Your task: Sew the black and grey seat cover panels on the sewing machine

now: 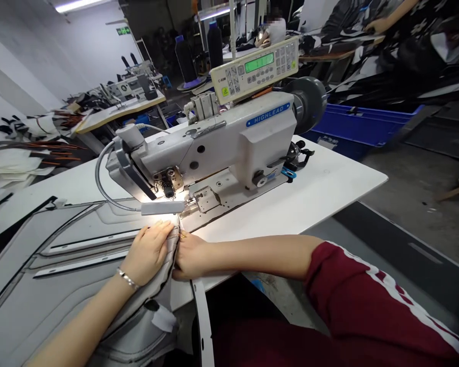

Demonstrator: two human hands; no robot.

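A grey sewn fabric panel (42, 306) with dark seams and white edging strips spreads over the left side of the white table, its edge running up to the sewing machine (214, 142). My left hand (149, 250), with a bracelet at the wrist, lies flat on top of the panel near its edge, fingers stretched toward the needle area. Right beside it, my right hand (191, 255) is closed on the panel's edge; part of its grip is hidden under the cloth. Below that hand, a white strip with dark holes (202, 321) hangs down. A small lamp (162, 207) lights the sewing spot.
A control box (260, 71) with a green display tops the machine, with dark thread cones (214, 43) behind. The white tabletop (329, 178) extends rightward. A blue bin (371, 122) stands behind it. Another person's hand (378, 25) works at a far table.
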